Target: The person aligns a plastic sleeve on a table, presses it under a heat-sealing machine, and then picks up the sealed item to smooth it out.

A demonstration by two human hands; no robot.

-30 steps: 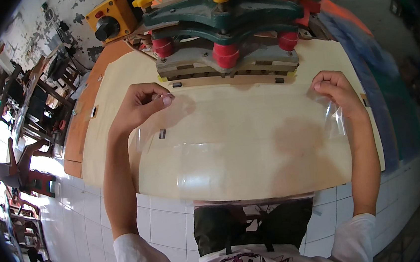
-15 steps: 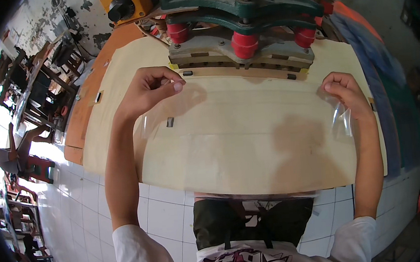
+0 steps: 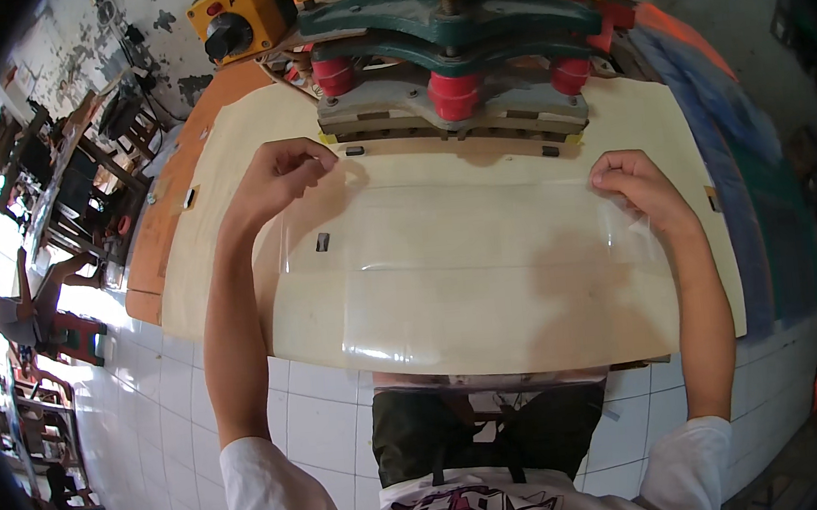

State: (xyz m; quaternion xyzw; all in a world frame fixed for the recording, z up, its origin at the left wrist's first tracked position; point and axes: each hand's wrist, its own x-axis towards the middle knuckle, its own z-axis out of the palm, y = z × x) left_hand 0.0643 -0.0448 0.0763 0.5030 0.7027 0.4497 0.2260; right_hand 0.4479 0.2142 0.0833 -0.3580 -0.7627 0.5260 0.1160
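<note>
A clear plastic sheet (image 3: 484, 229) spreads over the pale board (image 3: 206, 273), its surface catching bright glints near the front edge. My left hand (image 3: 276, 181) pinches its far left corner, thumb against curled fingers. At the far right corner, my right hand (image 3: 643, 186) is closed on the same sheet, and the film folds below the fingers. Just beyond the hands stands a press machine (image 3: 455, 120) with green arms, red bellows-like mounts and yellow knobs. Small dark blocks sit on the board, one (image 3: 323, 242) beside my left hand and another (image 3: 550, 151) in front of the press.
An orange control box (image 3: 238, 22) with a black dial is at the back left. Blue sheeting (image 3: 749, 206) hangs along the right side. To the left, a person (image 3: 19, 299) sits on a stool on the tiled floor (image 3: 169, 402).
The view has shifted, so the press appears slightly further left. My right hand has come a little inward with the sheet; my left hand keeps its pinch. The sheet's glints show more.
</note>
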